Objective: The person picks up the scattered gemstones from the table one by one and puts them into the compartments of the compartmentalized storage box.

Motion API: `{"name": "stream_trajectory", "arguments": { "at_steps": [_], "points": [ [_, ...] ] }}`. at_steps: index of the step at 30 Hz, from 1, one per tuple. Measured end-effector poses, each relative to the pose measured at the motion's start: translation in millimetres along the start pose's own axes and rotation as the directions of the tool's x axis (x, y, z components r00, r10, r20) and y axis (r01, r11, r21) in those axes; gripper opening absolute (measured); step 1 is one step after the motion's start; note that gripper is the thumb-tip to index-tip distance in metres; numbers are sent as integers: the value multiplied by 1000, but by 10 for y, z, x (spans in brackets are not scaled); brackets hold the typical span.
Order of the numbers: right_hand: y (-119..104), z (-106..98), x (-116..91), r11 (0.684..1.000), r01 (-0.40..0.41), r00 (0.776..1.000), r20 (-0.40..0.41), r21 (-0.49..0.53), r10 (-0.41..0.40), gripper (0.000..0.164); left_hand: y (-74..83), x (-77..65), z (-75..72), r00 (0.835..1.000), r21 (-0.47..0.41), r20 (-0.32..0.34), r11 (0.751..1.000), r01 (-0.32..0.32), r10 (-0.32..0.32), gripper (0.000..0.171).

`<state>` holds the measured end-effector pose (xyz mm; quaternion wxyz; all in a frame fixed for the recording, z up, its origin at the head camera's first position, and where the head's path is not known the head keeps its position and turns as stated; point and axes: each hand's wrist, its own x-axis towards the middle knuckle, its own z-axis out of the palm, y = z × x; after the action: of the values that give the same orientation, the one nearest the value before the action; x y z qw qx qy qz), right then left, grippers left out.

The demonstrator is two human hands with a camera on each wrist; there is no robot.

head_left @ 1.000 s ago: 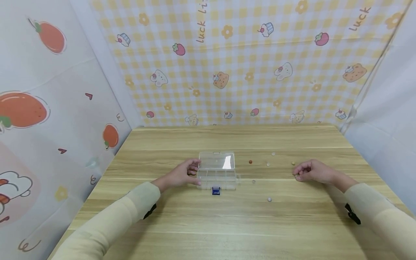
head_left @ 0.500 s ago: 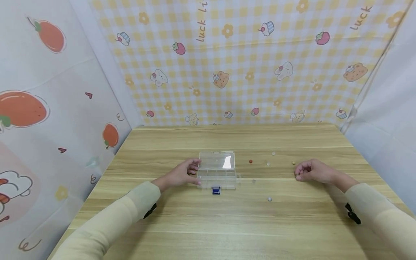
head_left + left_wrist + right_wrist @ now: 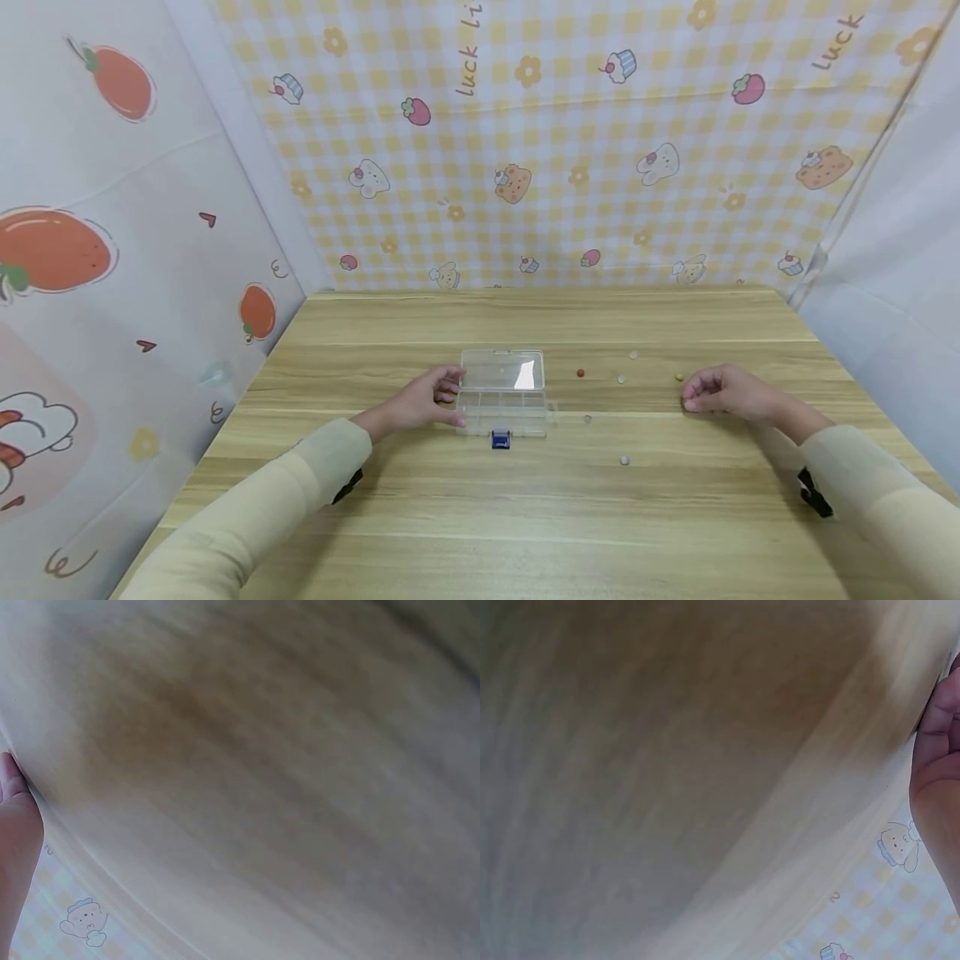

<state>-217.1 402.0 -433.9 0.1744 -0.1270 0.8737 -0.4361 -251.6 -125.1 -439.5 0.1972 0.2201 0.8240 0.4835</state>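
A clear plastic compartment box (image 3: 501, 412) stands with its lid (image 3: 498, 371) raised at the back and a blue clasp (image 3: 500, 439) on its front. My left hand (image 3: 416, 402) holds the left end of the box, the thumb at the front corner and the fingers by the lid's edge. On the right, my right hand (image 3: 726, 392) pinches thumb and fingers together low over the table, around a small bead hidden by the fingertips. A yellow bead (image 3: 678, 377) lies just behind these fingers. Both wrist views show only part of each hand at the frame's edge.
Between box and right hand lie a red-brown bead (image 3: 581, 373), pale beads (image 3: 620, 379) toward the back, a clear one (image 3: 587, 419) beside the box and a greyish one (image 3: 625, 460) nearer the front. Behind the wooden table (image 3: 480, 517) hangs a checked cloth (image 3: 480, 167).
The right hand's fingertips have closed in over the pale bead, which showed at them earlier and is hidden now. The left hand and the box stay as they were.
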Motion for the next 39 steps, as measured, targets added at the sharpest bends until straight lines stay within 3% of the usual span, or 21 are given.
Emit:
{"name": "stream_trajectory", "arguments": {
  "at_steps": [9,19,23,39],
  "points": [
    [-92,8,10,999,-1,1000,20,33,1,28,29,-11,5,1000,-15,8,1000,-3,3,87],
    [-229,81,106,998,62,998,12,-6,-62,27,-21,-3,-2,1000,-14,3,1000,-4,4,87],
    [-318,133,147,999,52,999,9,-13,-52,29,-12,-4,-3,1000,-9,3,1000,-5,5,89],
    [-680,479,384,987,83,996,29,140,-88,32,-25,8,-3,1000,-6,-4,1000,-7,7,88]
  ]
}}
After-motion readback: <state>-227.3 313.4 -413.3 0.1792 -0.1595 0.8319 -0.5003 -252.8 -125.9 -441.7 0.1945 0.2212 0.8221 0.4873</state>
